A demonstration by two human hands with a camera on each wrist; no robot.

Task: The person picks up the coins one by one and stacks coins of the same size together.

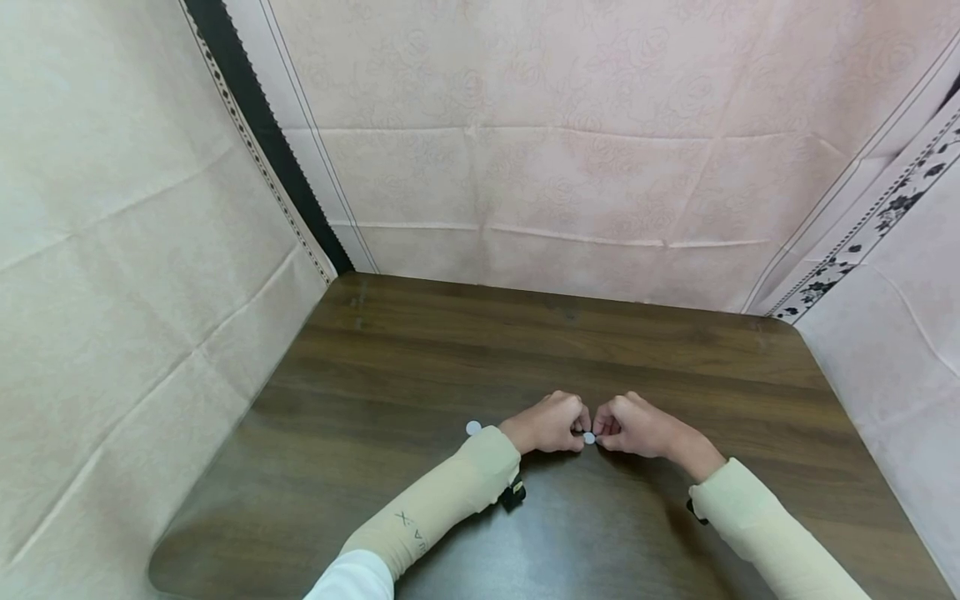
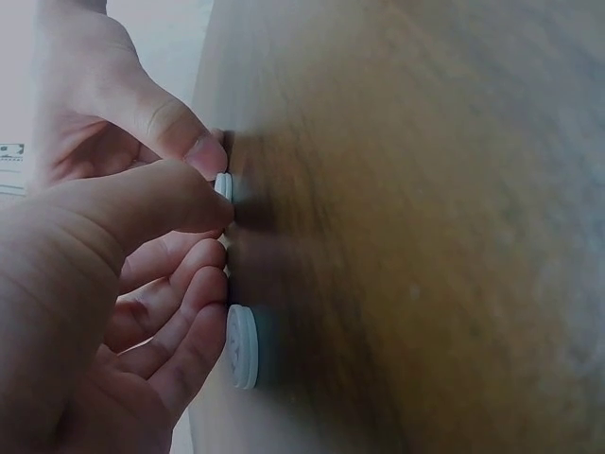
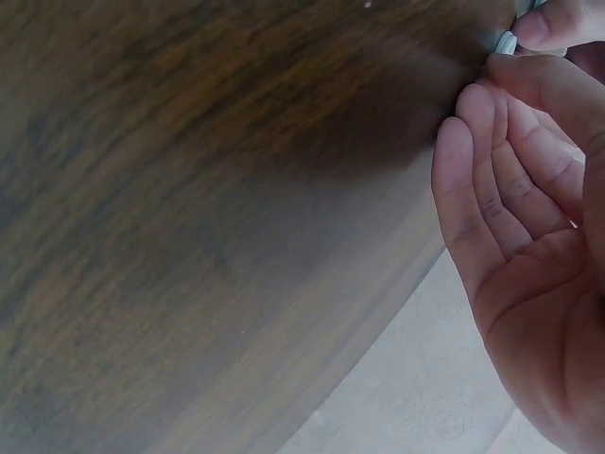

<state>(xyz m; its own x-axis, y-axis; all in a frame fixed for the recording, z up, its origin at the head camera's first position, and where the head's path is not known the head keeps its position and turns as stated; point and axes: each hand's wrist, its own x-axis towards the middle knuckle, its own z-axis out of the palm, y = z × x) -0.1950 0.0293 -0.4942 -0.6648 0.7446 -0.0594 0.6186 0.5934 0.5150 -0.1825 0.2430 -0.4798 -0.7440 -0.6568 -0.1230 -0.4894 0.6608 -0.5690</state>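
A small white disc sits between the two hands, at or just above the tabletop. On its left side my left hand pinches the edge with thumb and fingertips. My right hand grips the opposite edge the same way. Seen edge-on in the left wrist view, this disc is partly hidden by the thumbs. A second white disc lies flat on the table beyond the left forearm, untouched; its rim looks layered in the left wrist view. Only a bit of the held disc shows in the right wrist view.
The brown wood-grain table has rounded corners. Pale patterned cloth hangs behind it, with more cloth at the left and right sides. A black device is strapped under the left wrist.
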